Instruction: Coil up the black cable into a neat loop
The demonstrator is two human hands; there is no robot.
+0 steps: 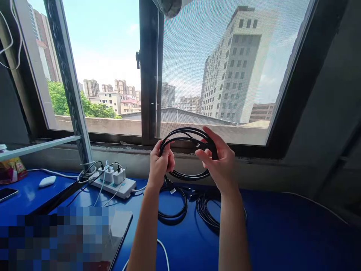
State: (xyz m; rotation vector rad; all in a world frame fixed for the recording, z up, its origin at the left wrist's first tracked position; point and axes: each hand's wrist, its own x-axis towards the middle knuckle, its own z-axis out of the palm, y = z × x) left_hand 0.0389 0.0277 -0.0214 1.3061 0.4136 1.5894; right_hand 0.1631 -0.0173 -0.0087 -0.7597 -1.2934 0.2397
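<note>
Holding coiled black cable point(189, 177)

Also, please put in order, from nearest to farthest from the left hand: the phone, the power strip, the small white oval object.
1. Power strip: to the left.
2. Small white oval object: farther left.
3. Phone: at the left edge.

Left hand point(161, 162), right hand point(222, 160), coiled cable point(184, 130), window point(225, 75)
</note>
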